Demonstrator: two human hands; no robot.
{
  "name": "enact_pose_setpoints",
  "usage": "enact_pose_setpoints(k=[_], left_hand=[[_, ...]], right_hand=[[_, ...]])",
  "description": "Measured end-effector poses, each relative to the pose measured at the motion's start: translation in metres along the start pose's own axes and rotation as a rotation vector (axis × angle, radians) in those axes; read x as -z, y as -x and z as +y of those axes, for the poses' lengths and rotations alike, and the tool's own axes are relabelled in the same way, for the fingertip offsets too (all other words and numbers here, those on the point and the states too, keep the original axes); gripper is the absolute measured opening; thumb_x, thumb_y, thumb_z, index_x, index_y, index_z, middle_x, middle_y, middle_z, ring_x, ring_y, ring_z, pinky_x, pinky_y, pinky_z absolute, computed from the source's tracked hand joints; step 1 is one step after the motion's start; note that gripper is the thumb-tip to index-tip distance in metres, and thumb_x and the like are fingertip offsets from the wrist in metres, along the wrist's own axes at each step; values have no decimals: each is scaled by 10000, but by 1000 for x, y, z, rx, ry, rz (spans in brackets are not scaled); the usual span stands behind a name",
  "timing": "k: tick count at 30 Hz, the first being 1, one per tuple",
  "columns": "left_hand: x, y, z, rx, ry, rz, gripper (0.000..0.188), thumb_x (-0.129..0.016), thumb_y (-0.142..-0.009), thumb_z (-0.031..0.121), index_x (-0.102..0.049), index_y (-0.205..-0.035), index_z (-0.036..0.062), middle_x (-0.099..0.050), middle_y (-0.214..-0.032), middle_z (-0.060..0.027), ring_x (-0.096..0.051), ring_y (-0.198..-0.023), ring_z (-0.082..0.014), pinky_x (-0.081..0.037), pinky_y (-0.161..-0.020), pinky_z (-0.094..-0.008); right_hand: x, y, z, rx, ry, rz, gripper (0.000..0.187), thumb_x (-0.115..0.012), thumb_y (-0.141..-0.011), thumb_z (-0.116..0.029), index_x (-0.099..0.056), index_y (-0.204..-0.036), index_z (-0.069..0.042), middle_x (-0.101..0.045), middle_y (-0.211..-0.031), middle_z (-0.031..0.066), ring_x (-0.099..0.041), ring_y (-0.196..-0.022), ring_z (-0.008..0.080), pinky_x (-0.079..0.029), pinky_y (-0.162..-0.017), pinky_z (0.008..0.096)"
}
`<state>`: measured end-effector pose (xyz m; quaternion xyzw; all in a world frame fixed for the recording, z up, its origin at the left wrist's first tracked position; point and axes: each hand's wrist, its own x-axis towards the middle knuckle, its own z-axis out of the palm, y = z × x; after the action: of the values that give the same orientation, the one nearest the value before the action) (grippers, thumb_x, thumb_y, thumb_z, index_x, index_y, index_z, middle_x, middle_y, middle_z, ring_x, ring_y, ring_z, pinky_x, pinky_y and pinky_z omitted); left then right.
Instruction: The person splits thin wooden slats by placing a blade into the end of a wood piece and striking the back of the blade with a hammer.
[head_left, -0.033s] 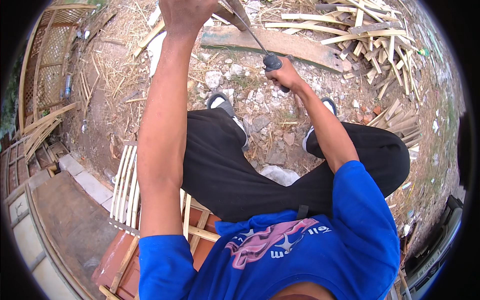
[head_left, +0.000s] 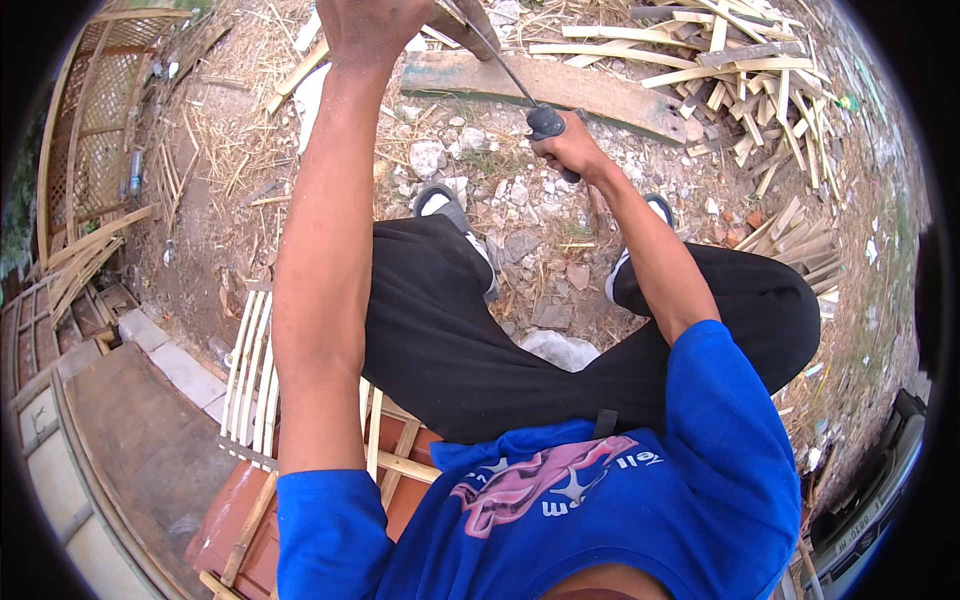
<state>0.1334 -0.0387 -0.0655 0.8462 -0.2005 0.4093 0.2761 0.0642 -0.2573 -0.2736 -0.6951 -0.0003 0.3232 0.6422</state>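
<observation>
My right hand [head_left: 574,148] is closed around the black handle of a long, thin-bladed tool [head_left: 545,122]. Its narrow metal blade slants up and left past the top edge; seen almost edge-on, its kind is unclear. At the top of the picture my left hand [head_left: 372,28] is beside a brown piece of wood [head_left: 476,40], next to the blade. The picture's edge cuts off its fingers, so I cannot tell whether they grip the wood. Below the blade, a thick weathered plank [head_left: 560,90] lies across the ground.
A heap of thin wooden strips [head_left: 740,75] lies at the far right, with a smaller bundle [head_left: 800,245] nearer. Stones [head_left: 428,158] and straw cover the ground between my feet. A slatted wooden piece [head_left: 250,370] is at my left. A lattice panel [head_left: 105,110] stands far left.
</observation>
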Motion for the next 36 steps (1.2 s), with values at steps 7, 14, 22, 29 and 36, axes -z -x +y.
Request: enact_pose_setpoints(k=[7, 14, 22, 29, 36], left_hand=[[-11, -18, -15, -12, -118, 47, 120, -721, -820, 158, -691, -819, 42, -619, -646, -108, -559, -506, -216, -429, -489, -342], [-15, -26, -26, -57, -138, 76, 140, -734, -813, 160, -676, -804, 33, -585, -626, -122, -552, -513, -246, -428, -509, -355], [-4, -22, -31, 90, -135, 88, 173, -731, -846, 187, -672, -821, 26, -559, -595, -97, -461, -503, -179, -356, -496, -336], [-1, -16, -34, 69, -119, 62, 187, -731, -844, 180, -667, -824, 6, -533, -612, -73, -424, -507, -148, -335, -486, -325], [-16, -10, 11, -85, 12, -63, 135, -747, -800, 123, -676, -809, 9, -599, -639, -104, -581, -535, -209, -430, -509, -320]], right_hand=[[28, -12, -19, -25, -22, -109, 95, -589, -667, 5, -536, -721, -52, -503, -567, 10, -421, -437, 81, -316, -403, 275], [15, -17, -23, -18, 158, 10, 234, -673, -705, -100, -638, -912, 1, -606, -740, 65, -567, -623, 151, -454, -568, 299], [-2, -21, -22, 250, 301, 168, 404, -721, -715, -165, -665, -1094, -37, -702, -997, 117, -651, -917, 220, -490, -848, 324], [-3, -28, -12, 189, 303, 137, 363, -715, -706, -156, -668, -1043, -33, -690, -922, 110, -632, -849, 202, -481, -789, 327], [-23, -28, -57, 14, 152, 153, 299, -705, -728, -161, -641, -965, 10, -653, -780, 114, -603, -682, 178, -483, -654, 347]])
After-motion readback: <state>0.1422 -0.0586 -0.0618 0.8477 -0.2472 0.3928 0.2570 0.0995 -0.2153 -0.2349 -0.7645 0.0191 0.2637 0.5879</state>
